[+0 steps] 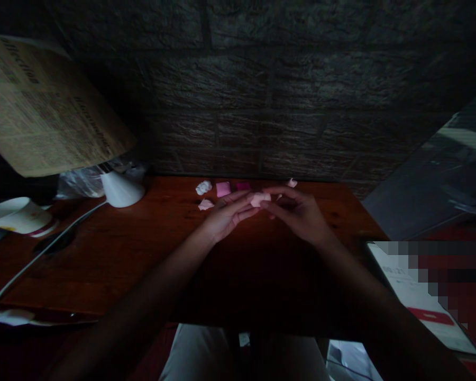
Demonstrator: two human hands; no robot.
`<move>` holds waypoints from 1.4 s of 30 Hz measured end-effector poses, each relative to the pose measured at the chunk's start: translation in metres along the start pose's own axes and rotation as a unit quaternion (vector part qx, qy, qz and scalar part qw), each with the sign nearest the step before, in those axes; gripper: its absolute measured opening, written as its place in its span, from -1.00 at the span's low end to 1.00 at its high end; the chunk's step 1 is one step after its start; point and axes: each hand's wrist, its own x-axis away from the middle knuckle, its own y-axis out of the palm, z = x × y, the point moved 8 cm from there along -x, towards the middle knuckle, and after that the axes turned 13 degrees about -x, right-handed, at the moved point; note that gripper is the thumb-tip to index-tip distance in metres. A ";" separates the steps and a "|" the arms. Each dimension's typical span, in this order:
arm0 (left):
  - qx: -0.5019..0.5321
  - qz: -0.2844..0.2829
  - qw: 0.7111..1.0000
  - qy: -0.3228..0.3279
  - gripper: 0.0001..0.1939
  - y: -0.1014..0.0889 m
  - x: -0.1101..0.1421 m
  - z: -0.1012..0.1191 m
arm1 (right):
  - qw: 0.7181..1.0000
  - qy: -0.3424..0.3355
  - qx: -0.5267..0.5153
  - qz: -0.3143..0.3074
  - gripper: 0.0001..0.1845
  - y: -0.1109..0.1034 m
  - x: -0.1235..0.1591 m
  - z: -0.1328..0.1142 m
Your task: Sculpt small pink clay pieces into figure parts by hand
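Over the wooden table, a pale pink lump that looks like modelling clay [259,199] rests on the fingers of my left hand [232,212]. That hand is palm up and supports the lump, its fingers pointing right. My right hand [295,209] comes from the other side, with thumb and index finger at the lump's right edge, pinching it. Behind my hands lie a pink square piece [223,189] and a dark magenta piece [243,186], partly covered by my fingers. Left of them are a white crumpled lump [203,187] and a pale pink scrap [206,204].
Another pale pink scrap [292,182] lies near the stone-patterned wall [301,106]. At left stand a lamp with a printed shade [55,116] and a paper cup [19,215]; the lamp's white cord [43,250] crosses the table [143,254]. A tablet-like screen [416,296] is at right.
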 end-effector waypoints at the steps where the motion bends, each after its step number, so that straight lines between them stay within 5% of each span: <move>1: 0.001 0.000 1.000 -0.001 -0.87 0.000 0.000 -0.001 | 1.000 -0.001 -0.001 -0.003 -0.65 0.000 0.000 -0.002; 11: 0.003 -0.009 1.000 0.001 -0.83 -0.002 -0.002 -0.005 | 1.000 0.015 -0.014 -0.014 -0.77 0.005 0.000 -0.006; 22: -0.026 -0.001 1.000 0.000 -0.76 -0.001 -0.001 -0.004 | 0.995 0.091 -0.040 0.012 -0.68 -0.004 -0.002 0.013; 30: -0.017 0.000 1.000 -0.002 -0.79 0.000 0.000 -0.003 | 0.999 0.024 -0.011 -0.025 -0.66 0.003 -0.001 -0.005; 42: 0.004 -0.010 0.999 -0.037 -0.91 0.001 -0.001 -0.008 | 0.999 0.022 0.001 -0.032 -0.65 0.005 0.001 -0.002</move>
